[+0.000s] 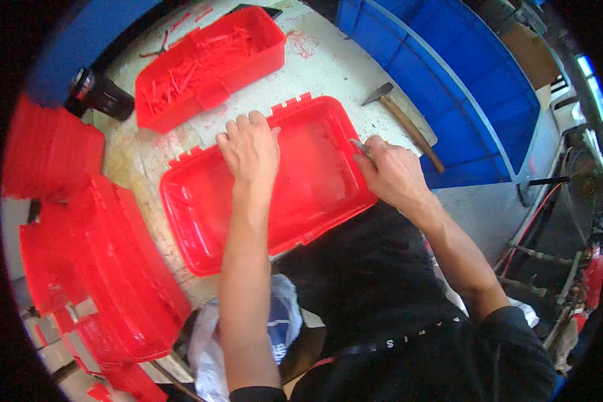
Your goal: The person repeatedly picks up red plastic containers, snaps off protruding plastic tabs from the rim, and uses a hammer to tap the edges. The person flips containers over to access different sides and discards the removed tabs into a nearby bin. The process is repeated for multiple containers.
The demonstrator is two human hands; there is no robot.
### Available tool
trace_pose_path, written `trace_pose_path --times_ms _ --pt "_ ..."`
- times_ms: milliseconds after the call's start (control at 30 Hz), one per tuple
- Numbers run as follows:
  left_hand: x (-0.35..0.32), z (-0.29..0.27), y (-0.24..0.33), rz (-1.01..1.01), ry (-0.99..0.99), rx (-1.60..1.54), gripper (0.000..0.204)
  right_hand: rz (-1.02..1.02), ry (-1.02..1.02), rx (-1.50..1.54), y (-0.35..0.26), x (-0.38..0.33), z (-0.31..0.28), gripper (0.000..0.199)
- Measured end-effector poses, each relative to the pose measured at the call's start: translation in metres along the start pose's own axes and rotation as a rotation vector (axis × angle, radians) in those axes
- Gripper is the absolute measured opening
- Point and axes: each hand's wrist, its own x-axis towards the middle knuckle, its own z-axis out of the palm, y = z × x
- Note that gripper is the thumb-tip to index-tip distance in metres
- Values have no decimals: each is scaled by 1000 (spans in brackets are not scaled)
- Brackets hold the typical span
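- White lettering (390, 344), blurred, crosses the black shirt (415, 372) on the near side of the red tray (311, 167).
- The tray lies on the white table (335, 63), glossy, shallow and round-cornered.
- Hands apart: the left hand (253, 149) bends over the tray's far edge, grip unclear; the right hand (396, 173) clasps a small tool (360, 145) at its right edge.

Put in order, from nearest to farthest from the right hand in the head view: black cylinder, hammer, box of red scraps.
1. Hammer: just above and right of the right hand.
2. Box of red scraps: upper left.
3. Black cylinder: far left, beside the box.
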Motion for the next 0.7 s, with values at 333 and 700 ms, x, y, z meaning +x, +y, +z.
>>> trace_pose_path --times_ms 333,700 --pt "1 -2 3 -17 -56 54 32 -112 -526 678 73 -102 5 35" --pt "35 -83 -13 64 -531 153 30 -507 6 853 68 -30 5 29"
